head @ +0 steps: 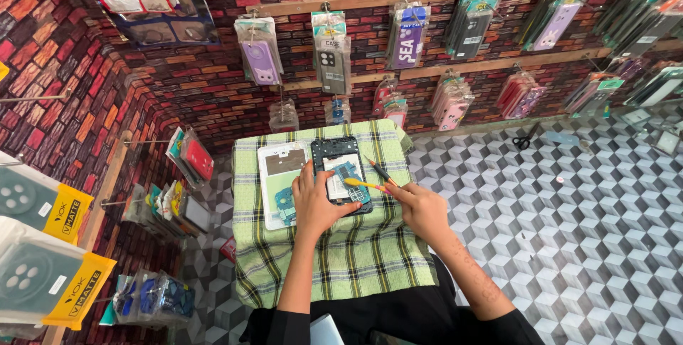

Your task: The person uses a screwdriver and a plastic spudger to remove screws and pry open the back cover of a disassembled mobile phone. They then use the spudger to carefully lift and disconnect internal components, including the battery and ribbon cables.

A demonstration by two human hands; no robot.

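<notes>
A: Opened phone (342, 174), dark frame with its insides showing, is lying on the green plaid cloth (334, 259) over the small table, white back cover (282, 181) just beside it on the left.

B: Hands?

A: We're pressing the left hand (318, 206) down on the phone's lower edge, fingers curled loosely, gripping nothing. We're pinching a yellow-handled tool (364, 184) in the right hand (421, 210), fingers closed around it, tip touching the phone's board.

B: Anything else?

A: An orange-tipped tool (380, 171) is sitting just right of the phone. Scissors (525, 137) are lying well apart on the patterned floor.
</notes>
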